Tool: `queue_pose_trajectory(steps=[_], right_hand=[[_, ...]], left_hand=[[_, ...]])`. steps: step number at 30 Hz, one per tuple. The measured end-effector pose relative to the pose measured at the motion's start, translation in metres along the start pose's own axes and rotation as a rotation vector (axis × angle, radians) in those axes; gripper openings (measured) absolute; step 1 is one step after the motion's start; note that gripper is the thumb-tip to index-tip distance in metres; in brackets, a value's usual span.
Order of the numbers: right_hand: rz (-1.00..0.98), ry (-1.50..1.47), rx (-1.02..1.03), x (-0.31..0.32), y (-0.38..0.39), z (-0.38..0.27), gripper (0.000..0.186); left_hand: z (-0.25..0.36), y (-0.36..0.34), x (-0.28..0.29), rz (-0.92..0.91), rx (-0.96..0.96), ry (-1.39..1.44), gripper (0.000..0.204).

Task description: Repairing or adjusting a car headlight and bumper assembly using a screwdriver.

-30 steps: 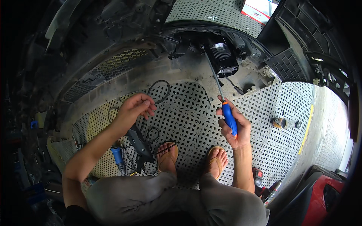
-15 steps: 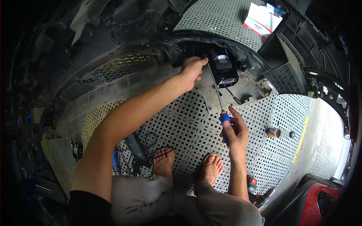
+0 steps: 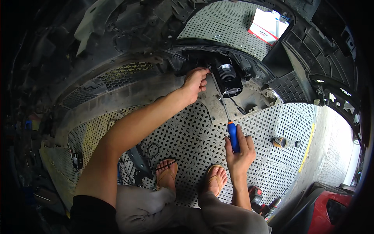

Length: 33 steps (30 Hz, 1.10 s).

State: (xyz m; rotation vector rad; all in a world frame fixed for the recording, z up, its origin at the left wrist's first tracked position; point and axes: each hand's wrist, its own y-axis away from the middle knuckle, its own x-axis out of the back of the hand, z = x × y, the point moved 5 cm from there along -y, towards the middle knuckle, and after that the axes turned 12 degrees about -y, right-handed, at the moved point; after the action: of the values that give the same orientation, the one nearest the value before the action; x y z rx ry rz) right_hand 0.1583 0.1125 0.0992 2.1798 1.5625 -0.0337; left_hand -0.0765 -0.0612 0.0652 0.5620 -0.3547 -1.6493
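My right hand (image 3: 240, 156) is closed round the blue handle of a long screwdriver (image 3: 233, 136). Its thin shaft slants up and left to the left edge of a black finned unit (image 3: 228, 76). Beside the shaft's tip my left hand (image 3: 196, 82) is pinched, thumb and forefinger together; what lies between them is too small to make out. The finned unit sits inside a large black plastic car bumper (image 3: 136, 80), and a short black cable with a plug (image 3: 241, 110) hangs from it.
A white and red box (image 3: 269, 26) lies beyond the bumper. On the perforated floor are a black tool (image 3: 141, 163) with a cord by my left foot, a small can (image 3: 279, 142) and a red cordless drill (image 3: 256, 195). A red vehicle part (image 3: 323, 206) stands at lower right.
My left hand has shifted slightly down and the screwdriver's tip with it. The right hand's fingers now lie further along the handle, and more of the blue handle shows.
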Motion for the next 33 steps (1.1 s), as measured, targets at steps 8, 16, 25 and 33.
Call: queue_pose_trajectory(steps=[8,16,25,33], right_hand=[[-0.027,-1.037,-0.448,-0.015,0.011,0.008,0.077],[0.084,0.212,0.036,-0.003,0.006,-0.008,0.042],[0.114,-0.614,-0.154,-0.006,0.015,0.001,0.062],[-0.22,-0.644,-0.526,-0.002,0.011,0.021,0.07]], left_hand=[[0.001,-0.001,-0.005,0.032,0.0,-0.011,0.006],[-0.001,0.002,-0.002,0.063,0.009,-0.002,0.007],[-0.001,-0.001,-0.004,0.031,0.006,0.021,0.007],[0.001,0.002,-0.009,0.043,0.011,0.005,0.007]])
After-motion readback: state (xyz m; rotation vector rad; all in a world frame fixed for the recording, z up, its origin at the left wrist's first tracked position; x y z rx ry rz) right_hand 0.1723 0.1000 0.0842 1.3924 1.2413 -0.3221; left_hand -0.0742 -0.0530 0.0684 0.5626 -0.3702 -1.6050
